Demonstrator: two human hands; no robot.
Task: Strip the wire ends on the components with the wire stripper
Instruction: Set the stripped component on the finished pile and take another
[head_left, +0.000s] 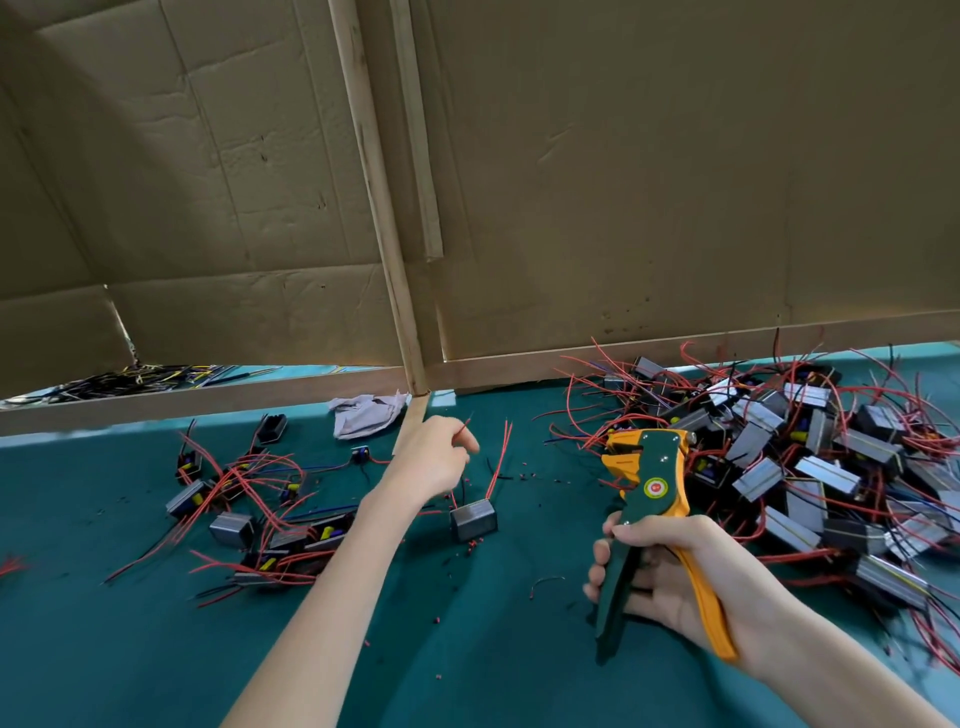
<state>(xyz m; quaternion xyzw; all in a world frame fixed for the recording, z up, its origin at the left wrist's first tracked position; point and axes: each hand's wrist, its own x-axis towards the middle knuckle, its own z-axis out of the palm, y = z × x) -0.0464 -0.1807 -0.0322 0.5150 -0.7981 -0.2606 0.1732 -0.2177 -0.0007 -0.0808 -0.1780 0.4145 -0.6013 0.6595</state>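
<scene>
My right hand (670, 577) grips the handles of the green and orange wire stripper (649, 488), jaws pointing up and away. My left hand (431, 457) reaches forward over the green table (493, 649) and pinches a thin red wire (462, 431) between its fingertips. That wire seems to run down to a small grey component (472, 519) standing on the table, from which two more red wires (500, 457) rise. A large heap of grey components with red wires (810, 467) lies to the right of the stripper.
A smaller group of components with red wires (249, 509) lies at the left. A crumpled grey cloth (366, 413) sits by the wooden frame (405, 312) and cardboard wall at the back. Small red insulation bits dot the table.
</scene>
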